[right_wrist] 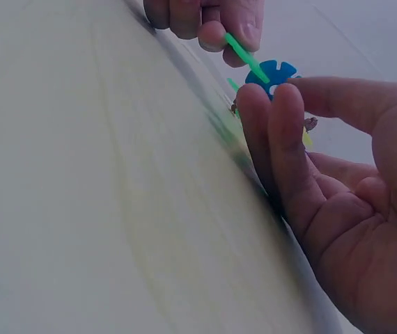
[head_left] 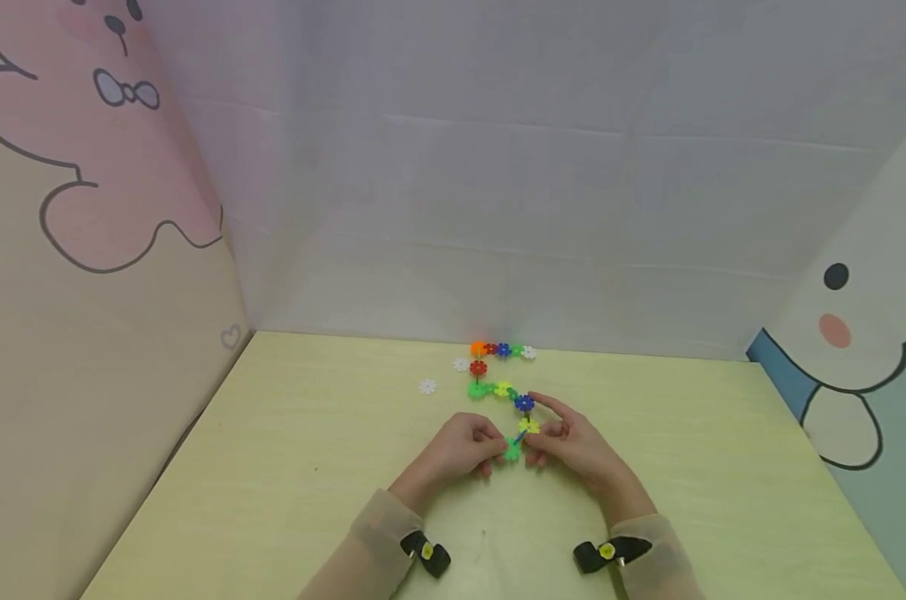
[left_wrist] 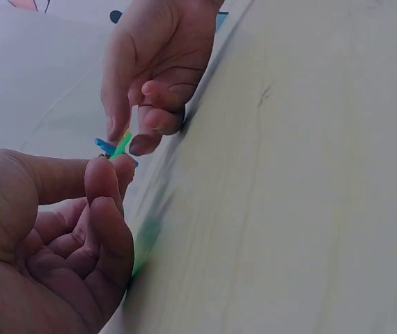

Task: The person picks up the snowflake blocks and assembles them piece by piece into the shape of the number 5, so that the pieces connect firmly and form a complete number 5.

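My left hand pinches a green notched flower disc between thumb and fingers. The green disc meets a blue notched disc, which my right hand pinches; in the head view the blue one appears edge-on. Beyond them, a winding chain of discs includes a yellow disc, another blue disc, a second yellow disc, a bright green disc, a red disc and an orange disc. Fingers cover part of the held joint.
From the orange disc a row runs right along the table's back edge to a white disc. Left of the chain lie a white disc and a separate white disc. A pale wall cloth rises behind the table.
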